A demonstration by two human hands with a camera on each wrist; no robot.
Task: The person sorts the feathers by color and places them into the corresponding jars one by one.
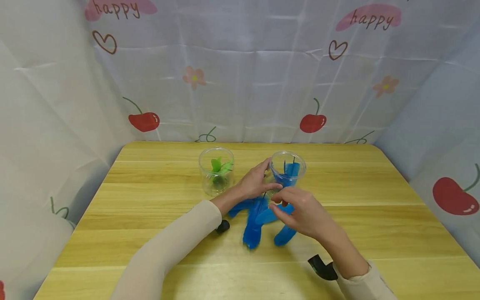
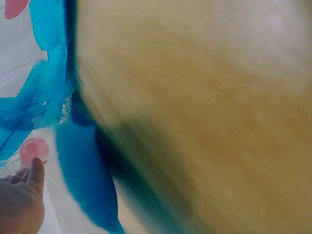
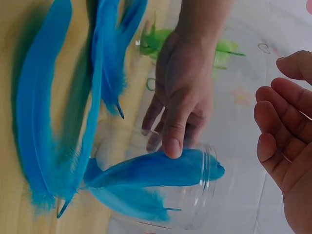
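Observation:
A clear plastic jar (image 1: 288, 179) stands right of the table's middle, with blue feathers (image 3: 161, 170) in it. My left hand (image 1: 256, 181) holds its left side; in the right wrist view the thumb lies against the wall and the fingers are on the far side. My right hand (image 1: 305, 212) hovers in front of the jar. Its fingers (image 3: 273, 107) are loosely bent, and nothing shows in them. Several loose blue feathers (image 1: 253, 235) lie on the table in front of the jar, below both hands.
To the left stands a second clear jar (image 1: 205, 183) with green feathers (image 1: 217, 164) inside. Black curved pieces (image 1: 323, 268) sit at both sleeve cuffs. A printed curtain (image 1: 243, 83) hangs behind the wooden table (image 1: 150, 166).

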